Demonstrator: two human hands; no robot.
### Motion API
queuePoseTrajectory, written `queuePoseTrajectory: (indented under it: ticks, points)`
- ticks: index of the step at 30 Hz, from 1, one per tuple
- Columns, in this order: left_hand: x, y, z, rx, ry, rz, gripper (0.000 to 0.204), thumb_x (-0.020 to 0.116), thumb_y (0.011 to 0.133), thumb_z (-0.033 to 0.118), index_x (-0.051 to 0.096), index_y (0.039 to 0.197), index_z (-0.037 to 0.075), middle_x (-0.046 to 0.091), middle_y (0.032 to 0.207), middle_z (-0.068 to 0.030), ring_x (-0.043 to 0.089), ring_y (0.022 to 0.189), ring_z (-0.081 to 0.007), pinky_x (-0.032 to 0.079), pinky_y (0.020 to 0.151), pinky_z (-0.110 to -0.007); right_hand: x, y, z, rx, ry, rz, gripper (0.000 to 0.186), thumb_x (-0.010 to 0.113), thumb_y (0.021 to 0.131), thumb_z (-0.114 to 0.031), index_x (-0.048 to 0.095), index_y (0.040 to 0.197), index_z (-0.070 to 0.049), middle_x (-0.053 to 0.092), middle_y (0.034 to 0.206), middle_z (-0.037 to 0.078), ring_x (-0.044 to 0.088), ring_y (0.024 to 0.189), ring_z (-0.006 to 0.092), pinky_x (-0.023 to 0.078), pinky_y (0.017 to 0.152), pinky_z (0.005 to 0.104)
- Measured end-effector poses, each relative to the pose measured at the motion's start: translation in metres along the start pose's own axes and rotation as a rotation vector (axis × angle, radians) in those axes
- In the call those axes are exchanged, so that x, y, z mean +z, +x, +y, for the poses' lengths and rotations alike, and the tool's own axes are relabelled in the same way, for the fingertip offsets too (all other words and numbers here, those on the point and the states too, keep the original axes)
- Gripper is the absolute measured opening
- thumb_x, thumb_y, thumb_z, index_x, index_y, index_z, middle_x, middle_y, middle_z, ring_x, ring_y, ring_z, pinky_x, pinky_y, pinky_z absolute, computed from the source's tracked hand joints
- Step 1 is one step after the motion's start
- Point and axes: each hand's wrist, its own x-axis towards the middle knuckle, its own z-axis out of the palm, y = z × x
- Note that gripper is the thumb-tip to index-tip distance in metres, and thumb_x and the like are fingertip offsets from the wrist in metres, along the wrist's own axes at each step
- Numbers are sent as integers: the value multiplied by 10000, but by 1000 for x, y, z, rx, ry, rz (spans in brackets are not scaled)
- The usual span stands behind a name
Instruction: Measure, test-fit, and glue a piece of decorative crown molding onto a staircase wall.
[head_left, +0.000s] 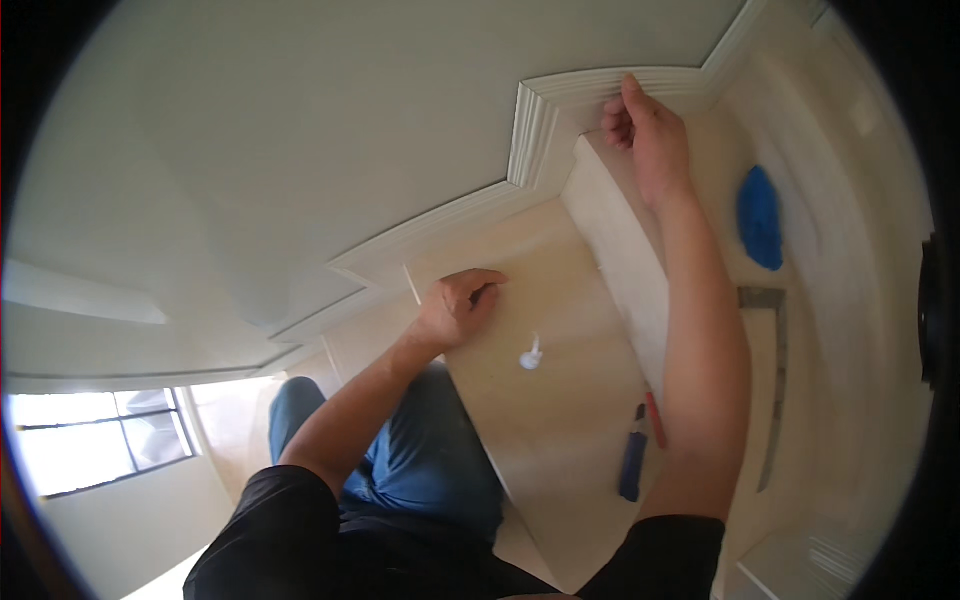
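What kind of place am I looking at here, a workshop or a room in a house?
Probably a room in a house under finishing work: white crown moulding runs along the ceiling, a window sits at lower left, and the right hand touches the moulding.

A black short-sleeved shirt (290, 540) is worn, seen along the lower edge of the frame; blue trousers (430, 470) are seen at lower centre. Both forearms are left bare.
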Motion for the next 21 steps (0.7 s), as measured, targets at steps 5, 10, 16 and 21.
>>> queuePoseTrajectory:
  ticks: [5,10,16,21]
  points:
    - [0,-1,-9,41,-12,47,165,645,933,75,729,1061,13,728,890,-145,681,690,-242,546,662,-339,5,2,0,14,5,24,500,652,1010,-488,713,879,-9,683,796,57,595,686,126,506,669,285]
    - [-2,1,-2,-11,-50,4,170,634,931,69,725,1059,2,731,926,-157,690,711,-265,553,672,-348,2,2,1,11,-9,22,489,643,1017,-491,697,891,-21,673,799,53,590,702,126,499,672,281]
    - [-2,2,-3,-63,-51,-38,183,631,925,81,727,1073,34,728,932,-155,700,778,-312,564,733,-392,2,2,1,12,3,24,482,635,1031,-460,700,868,-11,677,791,57,586,690,128,497,656,283]
    - [-4,2,-1,-46,-47,-23,182,626,930,78,725,1074,25,733,953,-158,707,809,-316,566,752,-391,1,1,2,-15,35,9,486,632,1032,-462,698,866,-10,678,791,61,586,686,132,490,651,284]
